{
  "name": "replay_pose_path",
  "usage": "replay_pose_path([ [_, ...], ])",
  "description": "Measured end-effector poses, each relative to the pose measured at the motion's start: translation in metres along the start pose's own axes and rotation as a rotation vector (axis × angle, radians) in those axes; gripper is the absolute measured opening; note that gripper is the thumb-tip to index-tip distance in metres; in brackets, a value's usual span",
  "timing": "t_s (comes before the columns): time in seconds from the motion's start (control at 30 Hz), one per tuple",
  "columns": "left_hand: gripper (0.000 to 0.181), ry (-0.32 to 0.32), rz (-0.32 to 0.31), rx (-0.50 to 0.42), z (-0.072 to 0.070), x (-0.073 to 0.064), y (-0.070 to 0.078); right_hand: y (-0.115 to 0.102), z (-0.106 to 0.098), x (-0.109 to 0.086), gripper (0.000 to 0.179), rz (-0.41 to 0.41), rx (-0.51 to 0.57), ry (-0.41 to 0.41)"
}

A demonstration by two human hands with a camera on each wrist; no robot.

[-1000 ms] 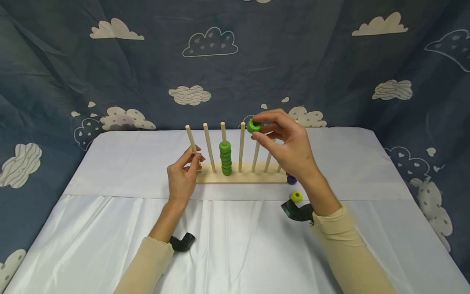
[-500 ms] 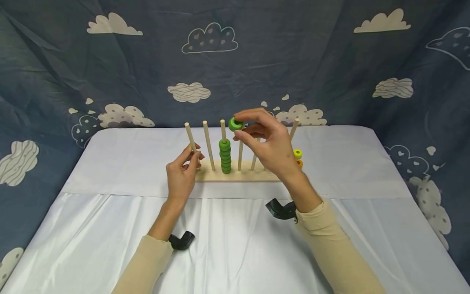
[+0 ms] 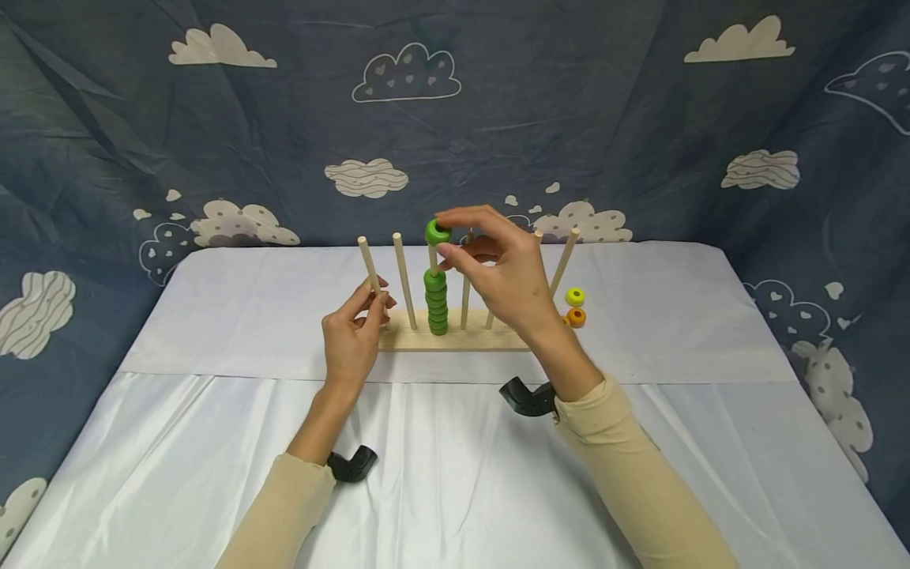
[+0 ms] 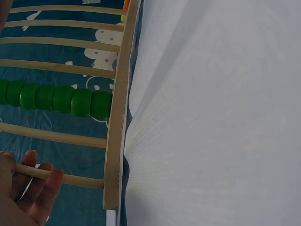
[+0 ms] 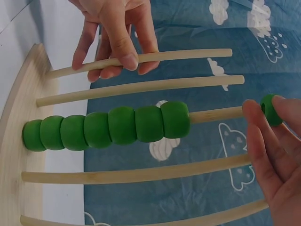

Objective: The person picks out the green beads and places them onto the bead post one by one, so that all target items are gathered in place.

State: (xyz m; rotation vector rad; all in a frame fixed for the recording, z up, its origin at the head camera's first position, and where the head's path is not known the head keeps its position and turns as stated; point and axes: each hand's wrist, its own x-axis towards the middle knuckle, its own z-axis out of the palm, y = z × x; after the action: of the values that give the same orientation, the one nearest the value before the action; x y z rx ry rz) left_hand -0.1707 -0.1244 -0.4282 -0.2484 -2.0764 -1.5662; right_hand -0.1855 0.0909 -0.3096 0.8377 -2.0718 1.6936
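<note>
A wooden rack [image 3: 455,341] with several upright pegs stands on the table. Several green beads [image 3: 437,302] are stacked on its third peg from the left. Right at the top of that peg, my right hand [image 3: 508,273] pinches another green bead [image 3: 437,232] between thumb and fingers. In the right wrist view the fingers cover the peg's tip beside this bead [image 5: 269,111], so I cannot tell whether it is threaded. My left hand [image 3: 353,340] holds the leftmost peg [image 3: 367,257] partway up, thumb and fingers around it, also visible as the peg [image 4: 80,180] in the left wrist view.
Beyond the rack's right end lie a yellow bead [image 3: 575,297] and an orange bead [image 3: 577,318], with a further orange one partly hidden by the right arm. White cloth [image 3: 426,474] covers the table. A dark cloud-print curtain [image 3: 597,118] hangs behind.
My right hand has carried the green bead leftward, from above the right-hand pegs to the top of the third peg. My left hand keeps its hold on the leftmost peg.
</note>
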Motion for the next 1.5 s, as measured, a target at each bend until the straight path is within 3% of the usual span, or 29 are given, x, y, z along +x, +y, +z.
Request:
replay_pose_path([
  [0.43, 0.017, 0.001, -0.005, -0.011, 0.0, 0.001, -0.002, 0.001, 0.005, 0.003, 0.031, -0.003, -0.052, -0.005],
  [0.87, 0.016, 0.007, 0.001, 0.001, 0.002, 0.001, -0.002, -0.001, -0.006, -0.002, 0.03, 0.029, -0.121, -0.049],
  [1.27, 0.015, -0.007, -0.002, 0.003, 0.001, 0.002, -0.001, -0.001, -0.034, -0.017, 0.033, -0.018, -0.125, 0.003],
  [1.5, 0.016, -0.005, -0.018, 0.002, -0.002, 0.002, 0.002, -0.002, -0.056, -0.026, 0.042, -0.034, -0.151, 0.097],
])
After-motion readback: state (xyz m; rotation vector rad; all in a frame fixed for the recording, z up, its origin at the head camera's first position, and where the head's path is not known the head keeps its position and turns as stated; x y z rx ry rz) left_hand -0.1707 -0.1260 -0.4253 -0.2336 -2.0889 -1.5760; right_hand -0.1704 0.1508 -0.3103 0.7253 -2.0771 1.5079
